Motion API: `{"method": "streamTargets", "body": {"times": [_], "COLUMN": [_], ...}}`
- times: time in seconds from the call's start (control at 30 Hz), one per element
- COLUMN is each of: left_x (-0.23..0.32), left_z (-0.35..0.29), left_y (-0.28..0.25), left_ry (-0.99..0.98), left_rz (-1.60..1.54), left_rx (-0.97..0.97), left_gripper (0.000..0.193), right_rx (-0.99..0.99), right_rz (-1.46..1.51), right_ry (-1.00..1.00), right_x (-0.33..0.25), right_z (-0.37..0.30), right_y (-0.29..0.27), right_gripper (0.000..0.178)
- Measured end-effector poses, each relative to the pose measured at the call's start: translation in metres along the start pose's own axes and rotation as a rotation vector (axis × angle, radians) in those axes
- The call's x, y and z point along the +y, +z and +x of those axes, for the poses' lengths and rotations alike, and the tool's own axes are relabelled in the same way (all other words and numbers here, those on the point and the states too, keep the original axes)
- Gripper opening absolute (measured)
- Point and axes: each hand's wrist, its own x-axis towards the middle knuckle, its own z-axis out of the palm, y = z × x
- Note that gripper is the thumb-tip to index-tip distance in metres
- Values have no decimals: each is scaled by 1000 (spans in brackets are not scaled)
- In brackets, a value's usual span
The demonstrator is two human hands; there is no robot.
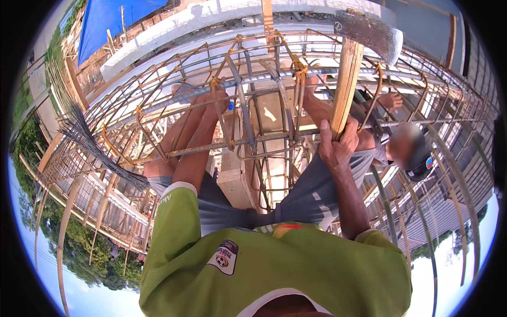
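My head-worn fisheye looks steeply down from close above the green shirt (pixel 285 261). Facing forward, I view the rebar (pixel 242 98) beyond at near range.

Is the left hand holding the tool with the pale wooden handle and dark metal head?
No, the right hand holds that tool, while the left hand is at the rusty steel rebar cage.

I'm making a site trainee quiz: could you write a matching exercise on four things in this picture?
1. Wooden-handled tool
2. Wire bundle
3. Sheet, upper left
4. Rebar cage

A. Blue
B. Spanning from left to right
C. Gripped in the right hand
D. Dark grey, fanned out

Pairs: 1-C, 2-D, 3-A, 4-B
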Motion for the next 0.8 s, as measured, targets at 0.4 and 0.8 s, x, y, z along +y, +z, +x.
{"method": "streamTargets", "body": {"times": [0.4, 0.8], "left_x": [-20, -41], "left_z": [91, 137], "left_y": [31, 56], "left_ry": [-13, -98], "left_rz": [56, 79], "left_rx": [160, -267], "left_gripper": [29, 37], "right_rx": [-110, -110], "right_rz": [-124, 43], "right_ry": [111, 271], "right_x": [-9, -29], "right_z": [-5, 8], "right_y": [-14, -8], "right_gripper": [39, 42]}}
